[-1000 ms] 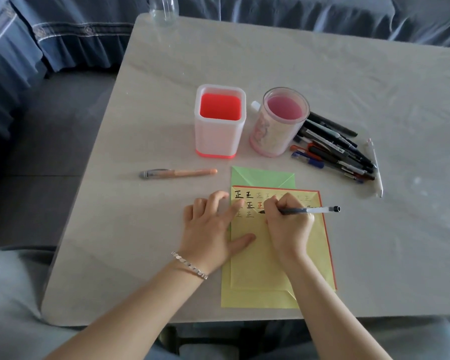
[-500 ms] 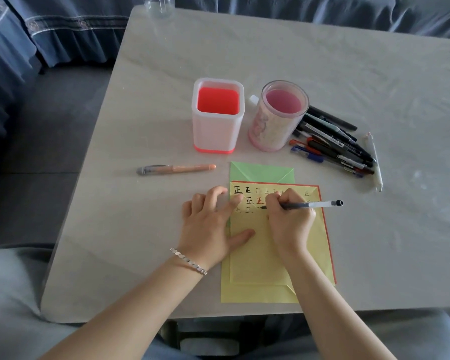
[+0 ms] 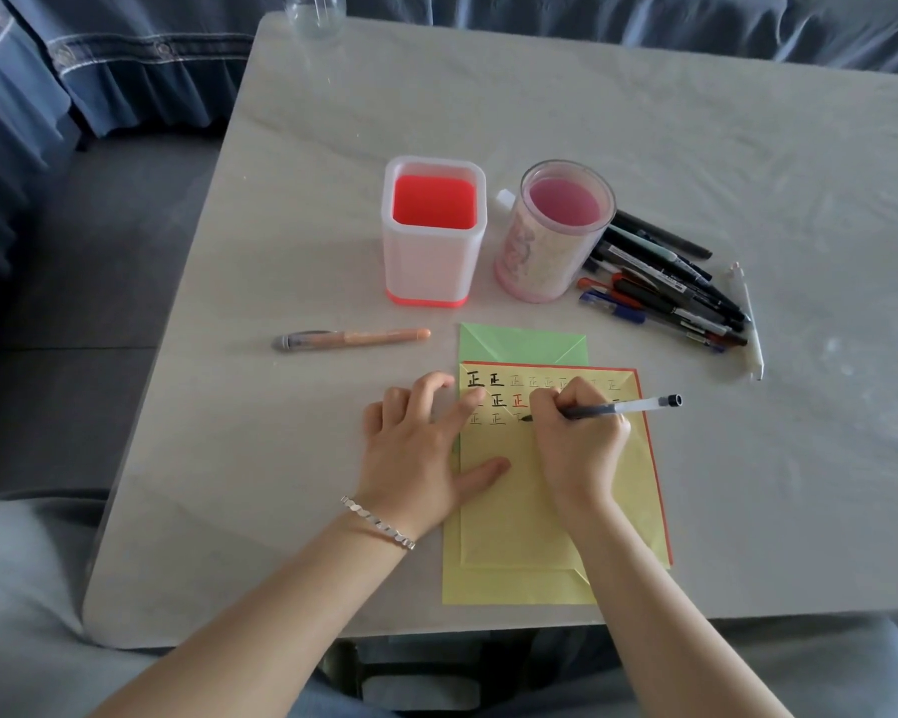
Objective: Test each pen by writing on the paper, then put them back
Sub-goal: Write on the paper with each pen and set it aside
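My right hand point(image 3: 579, 448) grips a clear-barrelled pen point(image 3: 628, 406) with its tip down on the yellow paper point(image 3: 519, 531), in the third row of written characters. My left hand point(image 3: 416, 458) lies flat with fingers spread on the paper's left edge. A pile of several pens point(image 3: 664, 287) lies to the right of the round pink holder point(image 3: 553, 233). The square white holder with a red inside point(image 3: 434, 233) stands left of it. An orange pen point(image 3: 351, 338) lies alone on the table, left of the paper.
A green sheet point(image 3: 522, 342) sticks out from under the yellow paper's far edge. A white pen point(image 3: 747, 318) lies right of the pile. A clear bottle point(image 3: 315, 13) stands at the table's far edge. Blue fabric surrounds the grey table point(image 3: 644, 121).
The right hand's pen tip has shifted slightly along the third row of characters. The view has moved a little; the left hand stays pressed on the paper.
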Demonstrator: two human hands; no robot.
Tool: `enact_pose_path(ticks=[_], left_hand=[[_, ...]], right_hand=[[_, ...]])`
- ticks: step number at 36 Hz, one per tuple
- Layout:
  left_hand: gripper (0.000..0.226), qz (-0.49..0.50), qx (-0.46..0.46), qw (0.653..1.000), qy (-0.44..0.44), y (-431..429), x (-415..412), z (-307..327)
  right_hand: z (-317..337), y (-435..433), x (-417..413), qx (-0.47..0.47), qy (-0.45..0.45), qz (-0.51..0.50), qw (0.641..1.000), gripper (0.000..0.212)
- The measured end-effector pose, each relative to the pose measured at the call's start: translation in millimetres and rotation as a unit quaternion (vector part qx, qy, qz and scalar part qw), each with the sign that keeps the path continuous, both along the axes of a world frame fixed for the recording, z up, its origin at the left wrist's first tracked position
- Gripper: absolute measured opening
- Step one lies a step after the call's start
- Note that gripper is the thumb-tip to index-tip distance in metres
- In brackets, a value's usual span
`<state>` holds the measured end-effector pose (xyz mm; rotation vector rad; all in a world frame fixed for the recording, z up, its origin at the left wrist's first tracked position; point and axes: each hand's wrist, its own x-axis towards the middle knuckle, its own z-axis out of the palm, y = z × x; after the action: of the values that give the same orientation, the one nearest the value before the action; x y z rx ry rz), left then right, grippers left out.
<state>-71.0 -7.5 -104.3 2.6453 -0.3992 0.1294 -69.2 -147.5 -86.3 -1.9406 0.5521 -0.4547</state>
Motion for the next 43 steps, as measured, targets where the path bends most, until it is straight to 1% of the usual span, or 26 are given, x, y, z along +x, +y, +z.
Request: enact_pose_path(ticks=[4, 8, 18, 26, 29, 43], left_hand=[[0.063, 0.002, 0.005, 1.000, 0.000, -0.4, 0.1, -0.2], [0.063, 0.005, 0.002, 1.000, 0.004, -0.5, 0.0, -0.8], [0.064, 0.003, 0.006, 1.000, -0.006, -0.6, 0.1, -1.4], [0.063, 0.003, 0.002, 1.000, -0.005, -0.5, -0.1, -0.6], [0.063, 0.004, 0.004, 1.000, -0.002, -0.6, -0.1, -0.5], [0.063, 0.000, 0.006, 1.000, 0.000, -0.1, -0.2, 0.1]], right_hand=[[0.7, 0.1, -0.2, -0.002, -0.004, -0.002, 1.000, 0.044], [0.3, -1.0, 0.3, 0.021, -0.006, -0.004, 1.000, 0.044], [-1.8, -0.6, 0.8, 0.006, 0.002, 0.018, 1.000, 0.043], [-2.5, -2.0, 0.7, 0.020, 0.008, 0.017, 1.000, 0.044], [-2.2, -0.9, 0.4, 0.010, 0.013, 0.023, 1.000, 0.040], [-1.5, -0.2, -0.5, -0.039, 0.016, -0.025, 0.999, 0.046]])
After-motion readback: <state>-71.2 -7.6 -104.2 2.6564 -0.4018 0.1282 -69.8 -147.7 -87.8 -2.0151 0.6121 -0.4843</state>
